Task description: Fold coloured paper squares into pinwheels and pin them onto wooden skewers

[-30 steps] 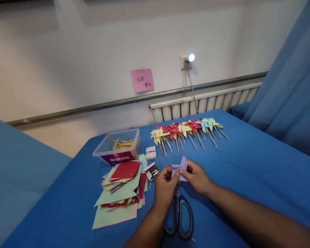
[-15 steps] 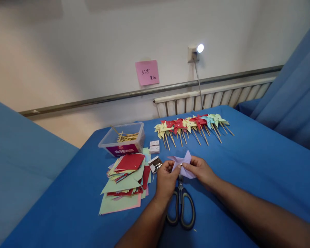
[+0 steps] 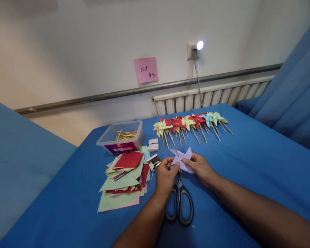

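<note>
A lilac paper pinwheel (image 3: 185,155) is held between both hands, its blades folded in to a small metallic fastener at the centre. My left hand (image 3: 165,174) pinches its left side, with the thumb low near the middle. On the other side, my right hand (image 3: 202,168) grips the right edge and its thumb presses beside the fastener. No stick shows on this pinwheel. Dark-handled scissors (image 3: 180,201) lie just below, their blade tips partly hidden under the paper. Left of my left hand sits a small opened box (image 3: 154,162) of shiny metal fasteners.
Finished pinwheels (image 3: 188,123) on sticks lie in a row at the back. A clear plastic tub (image 3: 139,139) of wooden sticks stands at the left, behind a stack of coloured paper (image 3: 124,179). Two small white boxes (image 3: 153,147) sit beside it on the blue cloth (image 3: 235,158).
My right thumb has shifted slightly at the pinwheel's centre, and the left thumb has drawn a little away from the fastener. The pinwheel faces the camera more openly; the view has moved slightly.
</note>
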A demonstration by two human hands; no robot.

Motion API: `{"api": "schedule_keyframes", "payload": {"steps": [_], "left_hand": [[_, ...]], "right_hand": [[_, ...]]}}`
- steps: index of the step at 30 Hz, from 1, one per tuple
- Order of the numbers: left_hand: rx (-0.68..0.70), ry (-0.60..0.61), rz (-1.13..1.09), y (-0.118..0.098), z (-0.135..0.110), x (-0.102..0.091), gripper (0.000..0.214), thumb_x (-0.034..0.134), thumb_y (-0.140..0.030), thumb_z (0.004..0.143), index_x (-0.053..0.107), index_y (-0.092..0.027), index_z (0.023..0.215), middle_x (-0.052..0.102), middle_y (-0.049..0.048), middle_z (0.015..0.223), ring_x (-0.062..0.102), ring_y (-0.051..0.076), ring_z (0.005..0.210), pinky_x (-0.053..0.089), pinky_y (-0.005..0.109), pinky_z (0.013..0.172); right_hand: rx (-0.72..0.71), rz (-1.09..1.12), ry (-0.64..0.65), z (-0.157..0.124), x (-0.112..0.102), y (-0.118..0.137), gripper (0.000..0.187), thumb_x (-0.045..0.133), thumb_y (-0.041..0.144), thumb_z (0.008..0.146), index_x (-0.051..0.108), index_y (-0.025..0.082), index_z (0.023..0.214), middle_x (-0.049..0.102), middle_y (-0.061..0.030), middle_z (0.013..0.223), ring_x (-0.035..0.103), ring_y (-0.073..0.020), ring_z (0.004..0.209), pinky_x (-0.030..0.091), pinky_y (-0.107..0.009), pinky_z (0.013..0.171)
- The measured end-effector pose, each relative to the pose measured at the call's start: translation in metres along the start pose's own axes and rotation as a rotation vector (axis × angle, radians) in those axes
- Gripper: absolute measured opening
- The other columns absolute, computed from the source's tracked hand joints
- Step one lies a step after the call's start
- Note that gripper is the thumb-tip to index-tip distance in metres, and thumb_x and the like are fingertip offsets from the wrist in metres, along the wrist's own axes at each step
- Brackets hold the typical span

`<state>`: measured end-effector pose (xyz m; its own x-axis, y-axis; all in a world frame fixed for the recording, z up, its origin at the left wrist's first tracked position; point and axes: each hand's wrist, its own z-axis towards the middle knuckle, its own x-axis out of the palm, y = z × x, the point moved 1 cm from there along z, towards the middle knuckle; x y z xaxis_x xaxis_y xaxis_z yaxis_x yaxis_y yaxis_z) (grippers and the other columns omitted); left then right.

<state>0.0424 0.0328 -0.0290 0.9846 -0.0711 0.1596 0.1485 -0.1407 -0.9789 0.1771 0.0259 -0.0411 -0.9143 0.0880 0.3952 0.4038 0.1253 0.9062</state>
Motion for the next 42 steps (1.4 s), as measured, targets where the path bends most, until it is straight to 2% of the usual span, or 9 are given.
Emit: {"api": "schedule_keyframes", "payload": {"steps": [2,6,10,14,18,25,30,38,42], "left_hand": [[0.04,-0.045,0.037,-0.002,-0.001,0.0,0.032,0.074,-0.029,0.065,0.062,-0.014,0.091,0.069,0.0062,0.082,0.063,0.015,0.071,0.048,0.027,0.069],[0.278,-0.162,0.251,-0.011,-0.009,-0.001,0.023,0.068,-0.027,0.072,0.065,-0.016,0.092,0.068,0.0063,0.089,0.063,0.016,0.081,0.048,0.027,0.076],[0.387,-0.07,0.395,-0.014,-0.018,0.002,0.02,0.061,-0.029,0.08,0.068,-0.018,0.095,0.07,0.0051,0.089,0.063,0.017,0.082,0.048,0.029,0.078],[0.397,0.022,0.401,-0.01,-0.021,0.005,0.027,0.059,-0.026,0.081,0.067,-0.02,0.106,0.069,0.0064,0.102,0.064,0.018,0.092,0.048,0.031,0.084],[0.346,0.042,0.318,-0.007,-0.022,0.007,0.031,0.059,-0.024,0.08,0.066,-0.02,0.11,0.068,0.0071,0.109,0.062,0.019,0.1,0.046,0.032,0.091],[0.119,0.037,-0.057,-0.008,-0.016,0.005,0.038,0.068,-0.022,0.071,0.066,-0.018,0.109,0.069,0.0073,0.109,0.062,0.021,0.1,0.045,0.033,0.091],[0.095,0.05,-0.251,-0.007,-0.008,0.002,0.04,0.075,-0.022,0.065,0.066,-0.017,0.103,0.07,0.0058,0.101,0.062,0.018,0.094,0.044,0.032,0.092],[0.069,-0.103,-0.143,-0.001,0.0,-0.005,0.033,0.077,-0.038,0.061,0.068,-0.014,0.081,0.069,0.0051,0.078,0.063,0.018,0.075,0.048,0.03,0.074],[0.033,-0.116,-0.145,0.004,0.005,-0.007,0.032,0.076,-0.039,0.062,0.066,-0.013,0.078,0.066,0.0039,0.073,0.06,0.015,0.067,0.046,0.027,0.066]], "right_hand": [[-0.027,-0.014,-0.056,0.004,-0.003,-0.001,0.037,0.076,0.04,0.063,0.067,0.013,0.086,0.07,-0.0048,0.077,0.058,-0.014,0.06,0.042,-0.026,0.059],[-0.169,-0.192,-0.159,0.01,-0.01,-0.003,0.034,0.069,0.043,0.07,0.064,0.013,0.086,0.067,-0.0042,0.075,0.057,-0.015,0.061,0.042,-0.027,0.058],[-0.487,-0.62,-0.25,0.002,-0.009,0.005,0.019,0.058,0.035,0.08,0.06,0.017,0.078,0.061,-0.0012,0.068,0.054,-0.0149,0.062,0.041,-0.026,0.06],[-0.844,-1.053,-0.222,-0.012,-0.002,0.018,0.012,0.051,0.023,0.085,0.055,0.018,0.076,0.059,-0.0035,0.072,0.054,-0.0173,0.071,0.041,-0.03,0.069],[-1.029,-1.261,-0.167,-0.016,0.003,0.022,0.007,0.049,0.018,0.086,0.056,0.017,0.085,0.063,-0.0069,0.08,0.056,-0.0202,0.079,0.041,-0.033,0.074],[-0.995,-1.363,0.007,-0.023,0.012,0.022,0.027,0.049,0.018,0.086,0.056,0.014,0.112,0.062,-0.0134,0.105,0.055,-0.0251,0.097,0.041,-0.04,0.082],[-0.923,-1.334,0.072,-0.028,0.015,0.02,0.039,0.046,0.018,0.087,0.051,0.015,0.125,0.059,-0.0142,0.112,0.053,-0.0266,0.1,0.044,-0.043,0.084],[-0.815,-1.143,0.177,-0.033,0.017,0.02,0.036,0.043,0.016,0.089,0.051,0.018,0.125,0.06,-0.0113,0.108,0.055,-0.0222,0.099,0.047,-0.038,0.085],[-0.785,-1.04,0.171,-0.032,0.014,0.021,0.028,0.045,0.017,0.089,0.058,0.021,0.113,0.062,-0.0082,0.098,0.058,-0.0194,0.091,0.049,-0.034,0.08]]}}
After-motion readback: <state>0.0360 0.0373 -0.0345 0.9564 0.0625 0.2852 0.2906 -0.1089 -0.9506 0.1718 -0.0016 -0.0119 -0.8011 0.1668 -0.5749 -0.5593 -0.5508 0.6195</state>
